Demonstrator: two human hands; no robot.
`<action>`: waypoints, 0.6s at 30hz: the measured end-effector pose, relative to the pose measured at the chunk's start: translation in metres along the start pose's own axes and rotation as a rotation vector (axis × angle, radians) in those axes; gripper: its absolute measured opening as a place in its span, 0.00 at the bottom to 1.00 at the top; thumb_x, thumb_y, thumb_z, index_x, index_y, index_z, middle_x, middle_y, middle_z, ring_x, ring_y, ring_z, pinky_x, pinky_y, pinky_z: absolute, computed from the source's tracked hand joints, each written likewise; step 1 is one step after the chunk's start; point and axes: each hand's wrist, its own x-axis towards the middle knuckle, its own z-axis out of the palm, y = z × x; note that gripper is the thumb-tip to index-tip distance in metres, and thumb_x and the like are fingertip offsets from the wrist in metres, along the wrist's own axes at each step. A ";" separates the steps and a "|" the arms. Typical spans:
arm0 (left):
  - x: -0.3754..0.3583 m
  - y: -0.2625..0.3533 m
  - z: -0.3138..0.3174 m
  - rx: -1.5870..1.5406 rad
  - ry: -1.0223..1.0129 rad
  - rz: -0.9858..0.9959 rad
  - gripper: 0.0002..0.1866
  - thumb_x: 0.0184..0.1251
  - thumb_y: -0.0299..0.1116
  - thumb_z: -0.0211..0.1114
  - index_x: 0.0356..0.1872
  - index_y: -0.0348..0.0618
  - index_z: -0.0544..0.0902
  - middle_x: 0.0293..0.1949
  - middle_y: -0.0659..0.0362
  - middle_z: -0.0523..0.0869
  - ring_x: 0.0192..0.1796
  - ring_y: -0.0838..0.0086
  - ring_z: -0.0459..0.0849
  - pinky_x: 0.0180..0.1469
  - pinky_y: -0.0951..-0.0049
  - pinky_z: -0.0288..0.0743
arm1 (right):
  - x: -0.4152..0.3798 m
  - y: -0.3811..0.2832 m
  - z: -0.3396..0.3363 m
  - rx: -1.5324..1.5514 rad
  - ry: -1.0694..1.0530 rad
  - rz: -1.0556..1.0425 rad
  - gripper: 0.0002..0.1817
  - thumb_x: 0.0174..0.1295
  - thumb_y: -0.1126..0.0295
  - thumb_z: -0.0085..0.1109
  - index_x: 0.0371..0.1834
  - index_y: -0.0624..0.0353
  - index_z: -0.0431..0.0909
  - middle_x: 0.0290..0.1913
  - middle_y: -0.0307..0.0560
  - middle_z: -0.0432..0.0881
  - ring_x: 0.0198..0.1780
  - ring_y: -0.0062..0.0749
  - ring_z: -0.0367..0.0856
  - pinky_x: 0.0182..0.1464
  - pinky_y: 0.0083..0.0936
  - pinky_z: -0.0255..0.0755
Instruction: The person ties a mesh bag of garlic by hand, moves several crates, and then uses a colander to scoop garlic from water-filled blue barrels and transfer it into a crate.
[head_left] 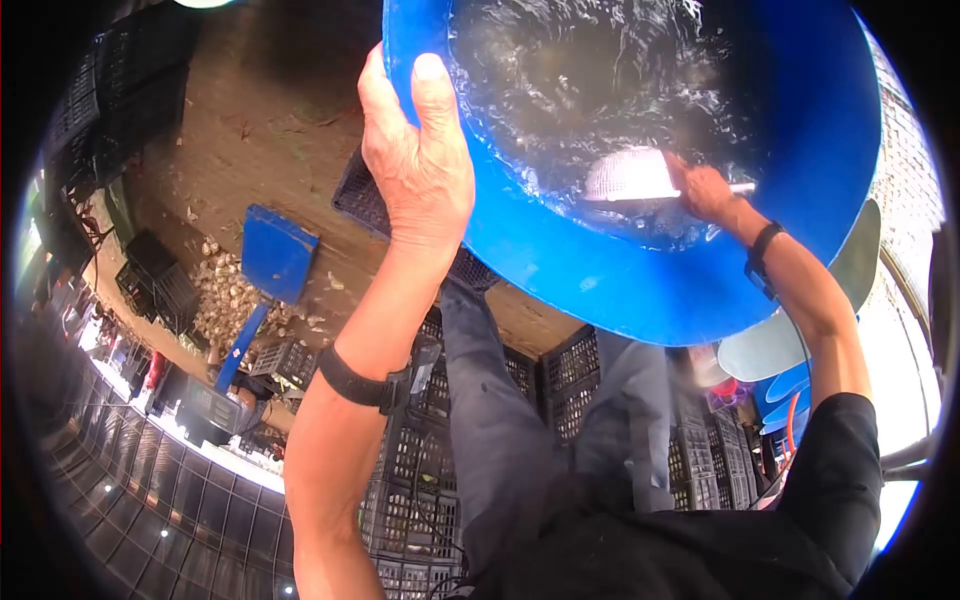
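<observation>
A large blue tub (600,285) of churning, murky water (560,70) fills the upper right. My left hand (425,165) grips its left rim, thumb on the near side and fingers partly hidden behind the edge. Inside the tub, my right hand (708,190) is closed around a white perforated strainer (630,174) at its right end. The strainer sits at the water's surface, tilted, with its lower part in the splashing water. What lies inside the strainer cannot be made out. A black band circles each of my arms.
A blue shovel (277,252) lies by a heap of small pale pieces (222,285) on the brown ground to the left. Black plastic crates (410,510) stand around my legs. More crates (160,280) are at far left. Pale and blue containers (765,350) stand right of the tub.
</observation>
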 end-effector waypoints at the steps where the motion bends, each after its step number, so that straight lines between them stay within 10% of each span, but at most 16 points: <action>1: -0.001 0.000 0.001 -0.008 0.001 -0.005 0.27 0.78 0.49 0.54 0.62 0.35 0.73 0.49 0.54 0.82 0.50 0.70 0.78 0.56 0.68 0.72 | -0.014 -0.004 -0.013 0.100 -0.052 0.069 0.43 0.51 0.71 0.64 0.71 0.69 0.56 0.43 0.66 0.83 0.43 0.57 0.84 0.46 0.45 0.78; 10: 0.003 -0.011 0.002 0.039 0.013 0.043 0.28 0.75 0.51 0.54 0.61 0.35 0.71 0.49 0.44 0.82 0.52 0.52 0.82 0.56 0.57 0.73 | -0.074 -0.073 -0.112 0.322 -0.100 0.148 0.39 0.53 0.72 0.60 0.71 0.67 0.59 0.38 0.67 0.84 0.41 0.61 0.84 0.46 0.45 0.78; 18: 0.003 -0.011 -0.007 -0.174 0.027 -0.034 0.34 0.75 0.60 0.49 0.61 0.35 0.73 0.48 0.45 0.83 0.53 0.58 0.81 0.59 0.62 0.70 | -0.137 -0.164 -0.192 1.116 -0.016 0.281 0.28 0.61 0.65 0.63 0.62 0.68 0.71 0.37 0.45 0.84 0.34 0.27 0.82 0.29 0.25 0.79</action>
